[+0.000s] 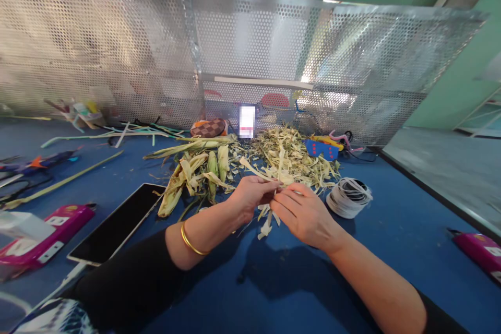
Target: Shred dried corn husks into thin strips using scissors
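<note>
My left hand [252, 195], with a gold bangle on its wrist, is closed with thumb and fingertips pinching pale strips of corn husk [281, 164]. Against it, my right hand [301, 214] has its fingers curled round the same strips, covering the spot where they meet. Strip ends stick up above my fingers, and a frayed tail [266, 228] hangs out below. Just beyond lies a loose heap of torn husk bits [309, 164]. Whole green-and-cream corn husks [195, 169] are piled to the left. A spool of white cord [349, 198] stands right of my right hand.
A perforated metal screen [254, 52] closes off the back of the blue table [250, 297]. At left are a dark tablet [117, 224] and a magenta power strip [66, 224]. Blue-handled scissors [321, 150] and a checkered pouch [209, 128] rest near the screen. Another magenta strip [479, 253] is at right.
</note>
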{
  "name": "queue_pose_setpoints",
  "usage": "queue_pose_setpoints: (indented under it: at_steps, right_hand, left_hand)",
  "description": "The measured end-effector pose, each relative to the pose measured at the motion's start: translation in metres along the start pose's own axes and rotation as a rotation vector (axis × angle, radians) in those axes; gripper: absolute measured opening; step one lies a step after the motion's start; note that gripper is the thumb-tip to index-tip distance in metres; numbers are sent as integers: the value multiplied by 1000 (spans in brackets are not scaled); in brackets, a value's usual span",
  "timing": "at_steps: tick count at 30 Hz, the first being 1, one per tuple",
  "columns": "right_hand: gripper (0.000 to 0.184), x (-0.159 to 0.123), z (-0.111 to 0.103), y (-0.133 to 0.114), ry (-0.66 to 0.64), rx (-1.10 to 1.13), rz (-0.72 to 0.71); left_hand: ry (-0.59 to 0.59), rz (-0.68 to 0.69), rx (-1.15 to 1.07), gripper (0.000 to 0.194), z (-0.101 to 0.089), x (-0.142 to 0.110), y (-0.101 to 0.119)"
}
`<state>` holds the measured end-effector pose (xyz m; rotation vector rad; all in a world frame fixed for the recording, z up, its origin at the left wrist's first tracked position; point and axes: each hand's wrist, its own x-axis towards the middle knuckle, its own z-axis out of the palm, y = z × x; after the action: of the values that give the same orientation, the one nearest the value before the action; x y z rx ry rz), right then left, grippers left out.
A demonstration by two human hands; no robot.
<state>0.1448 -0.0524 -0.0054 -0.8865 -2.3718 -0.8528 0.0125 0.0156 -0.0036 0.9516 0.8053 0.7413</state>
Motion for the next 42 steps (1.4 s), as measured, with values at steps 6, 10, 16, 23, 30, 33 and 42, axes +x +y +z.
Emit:
queue_pose_setpoints:
  at_steps: [6, 10, 16, 23, 30, 33, 42]
  right_hand:
    - [17, -3, 2, 12, 144, 197, 702]
    - [20, -4, 5, 16, -103, 534, 938]
    - [21, -8, 1, 25, -73, 458, 889]
    - [19, -5, -12, 32, -185, 520, 682]
    - [13, 3, -23, 25, -172, 556, 719]
    - [15, 2, -20, 26, -113, 604, 888]
    - [19, 0, -13, 15, 73, 638, 1019]
  left_hand:
    - [-36, 36, 49, 22, -2, -1, 6]
    - [-31, 75, 160, 23, 0, -1, 4]
    - [258, 339, 366, 44, -12, 8, 20]
    - [66, 803, 1027, 20, -12, -7, 30]
    - [-221, 265, 629, 22, 0, -15, 20]
    - [-200, 201, 621, 22, 1, -15, 16]
    - [-252, 4, 740, 31, 8, -14, -3]
